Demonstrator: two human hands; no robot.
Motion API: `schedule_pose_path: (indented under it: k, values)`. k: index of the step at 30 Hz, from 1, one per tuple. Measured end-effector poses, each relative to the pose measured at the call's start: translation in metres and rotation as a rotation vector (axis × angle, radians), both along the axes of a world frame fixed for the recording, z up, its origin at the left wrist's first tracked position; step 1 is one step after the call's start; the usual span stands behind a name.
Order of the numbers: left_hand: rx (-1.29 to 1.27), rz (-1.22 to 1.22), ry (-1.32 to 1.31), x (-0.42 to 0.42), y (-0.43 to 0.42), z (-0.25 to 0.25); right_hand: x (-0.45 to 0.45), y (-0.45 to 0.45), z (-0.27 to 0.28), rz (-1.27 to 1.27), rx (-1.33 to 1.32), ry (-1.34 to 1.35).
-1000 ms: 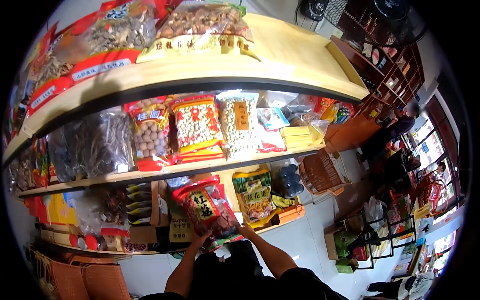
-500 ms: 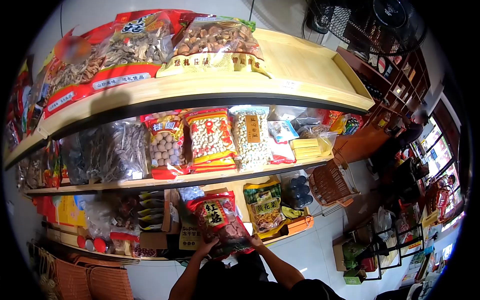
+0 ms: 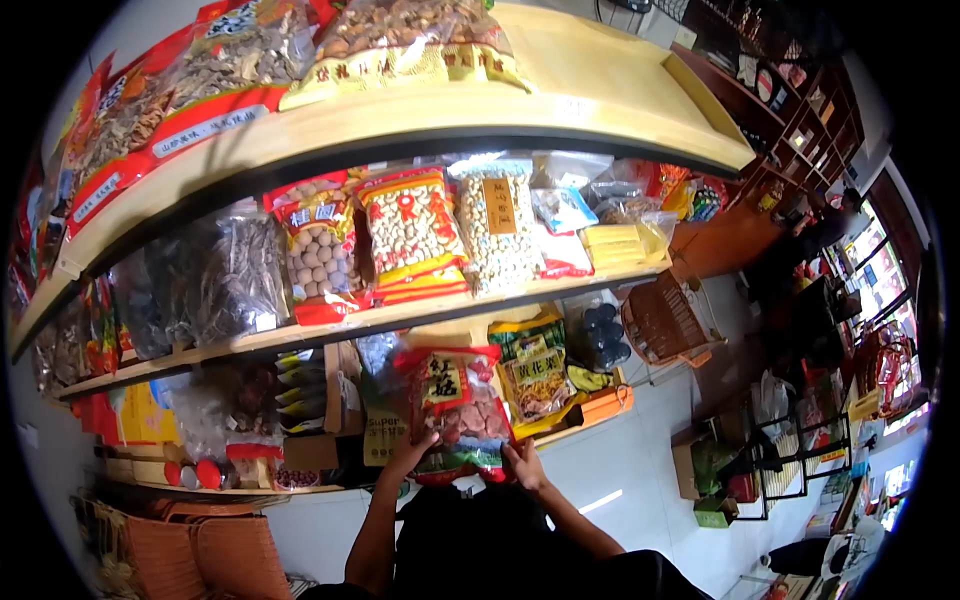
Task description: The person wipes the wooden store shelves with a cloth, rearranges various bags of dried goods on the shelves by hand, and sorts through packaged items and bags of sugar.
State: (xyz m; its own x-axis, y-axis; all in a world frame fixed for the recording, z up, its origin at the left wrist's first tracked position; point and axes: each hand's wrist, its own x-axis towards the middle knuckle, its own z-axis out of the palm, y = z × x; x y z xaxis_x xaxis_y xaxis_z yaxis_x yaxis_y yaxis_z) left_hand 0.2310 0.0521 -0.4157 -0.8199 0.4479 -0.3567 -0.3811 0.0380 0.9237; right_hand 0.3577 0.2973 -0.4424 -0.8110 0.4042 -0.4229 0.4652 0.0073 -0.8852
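Note:
A red, clear-windowed bag of dried mushrooms [image 3: 465, 415] is between my hands, its printed front facing up, at the front of the bottom shelf. My left hand [image 3: 412, 458] is closed on the bag's lower left edge. The lower right edge is gripped by my right hand [image 3: 525, 466], with the thumb on the front. Fingers behind the bag are hidden. Right beside it lies a green and yellow bag of dried daylilies [image 3: 538, 378]. A dark pouch [image 3: 382, 425] stands to the left, partly covered by the mushroom bag.
Above, the middle shelf [image 3: 400, 313] carries bags of nuts and dried goods. The top shelf [image 3: 590, 70] juts out and holds large dried-food bags. A wicker basket [image 3: 665, 318] stands at the right, and orange-brown woven baskets [image 3: 235, 555] at the lower left.
The mushroom bag and both hands have risen and shifted slightly right, and the bag now sits straighter. The camera view has shifted, so the shelves appear higher.

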Motion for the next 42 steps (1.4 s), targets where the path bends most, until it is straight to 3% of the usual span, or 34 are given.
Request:
schedule_pose_path:
  k: [1,2,4,6,8,10,12,14,16,18,20,23,27,30,31,35,39,42]
  values:
    - [-0.087,-0.012,0.079,-0.002,-0.004,-0.008,0.004,0.0,0.002,-0.002,-0.02,0.022]
    - [-0.051,-0.148,-0.045,-0.006,-0.008,0.006,0.005,0.0,0.007,-0.007,-0.044,0.037]
    - [-0.071,-0.129,0.078,-0.006,-0.01,-0.001,0.001,-0.006,0.064,0.014,-0.037,-0.13]
    - [0.034,-0.065,0.091,-0.002,-0.006,0.003,0.003,-0.005,0.064,0.018,0.061,-0.009]
    - [0.1,-0.153,-0.182,-0.006,-0.015,-0.004,0.006,-0.008,0.081,0.038,0.143,-0.043]
    - [0.077,-0.138,-0.02,-0.005,-0.017,0.002,0.008,-0.013,0.117,0.092,0.192,-0.124]
    - [0.025,-0.108,0.219,0.002,-0.018,0.016,0.011,-0.01,0.139,0.211,0.127,-0.248]
    - [0.107,-0.15,0.112,0.009,-0.021,0.062,0.018,-0.01,0.154,0.29,0.152,-0.179]
    - [0.134,-0.129,-0.038,0.022,-0.043,0.049,0.018,-0.005,0.171,0.382,0.179,-0.089]
    - [0.139,-0.103,-0.143,0.036,-0.058,0.056,0.014,0.001,0.19,0.619,0.124,-0.193]
    - [0.12,-0.061,-0.076,0.051,-0.059,0.087,0.007,0.008,0.215,0.757,0.202,-0.223]
    - [0.189,0.063,-0.043,0.079,-0.056,0.099,0.006,0.025,0.232,0.951,0.196,-0.003]
    - [0.116,0.244,0.001,0.111,-0.034,0.128,-0.007,0.058,0.271,1.136,0.288,0.052]
    - [0.083,0.374,0.035,0.134,-0.006,0.148,-0.002,0.098,0.271,1.01,0.273,0.365]
    - [0.079,0.41,0.046,0.139,0.004,0.154,-0.001,0.111,0.282,0.999,0.27,0.344]
    - [0.065,0.516,0.111,0.15,0.038,0.18,0.007,0.152,0.282,0.905,-0.144,0.653]
    - [0.053,0.557,0.234,0.141,0.062,0.222,0.01,0.172,0.297,0.846,-0.381,0.876]
    - [0.057,0.55,0.359,0.12,0.077,0.264,0.007,0.182,0.311,0.847,-0.29,1.037]
